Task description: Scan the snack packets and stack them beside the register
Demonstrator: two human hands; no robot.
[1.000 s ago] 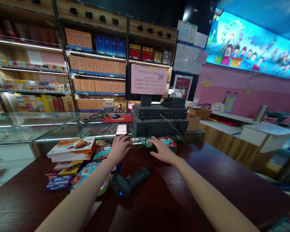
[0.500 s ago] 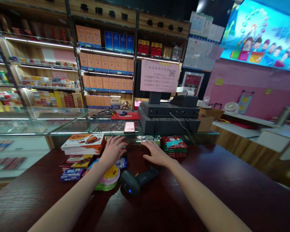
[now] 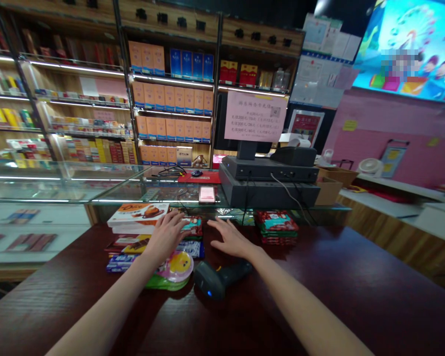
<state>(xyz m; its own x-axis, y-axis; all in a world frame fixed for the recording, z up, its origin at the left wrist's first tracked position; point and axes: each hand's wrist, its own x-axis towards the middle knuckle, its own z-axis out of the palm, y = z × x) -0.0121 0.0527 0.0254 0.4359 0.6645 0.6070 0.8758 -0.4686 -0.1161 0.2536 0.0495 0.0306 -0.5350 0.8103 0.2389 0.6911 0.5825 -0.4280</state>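
Observation:
My left hand [image 3: 166, 233] lies with spread fingers on a heap of snack packs [image 3: 141, 247], its fingertips touching a red and green packet [image 3: 193, 226]. An orange box of pies [image 3: 137, 213] sits just left of that hand. My right hand [image 3: 228, 238] hovers open, palm down, over the dark wooden counter [image 3: 319, 287], holding nothing. A black barcode scanner [image 3: 220, 278] lies on the counter under my right wrist, its blue light on. A round pink and yellow pack [image 3: 176, 264] rests beside the scanner.
A stack of red and green packets [image 3: 276, 225] lies right of my hands. Behind stands a cash register [image 3: 269, 180] with a pink notice [image 3: 255, 116] on its screen. A glass showcase [image 3: 59, 185] runs left; shelves of boxes [image 3: 170, 104] fill the back wall.
The view has swung left. Both hands drew slightly left; my left hand has settled on the snack heap by the red and green packet.

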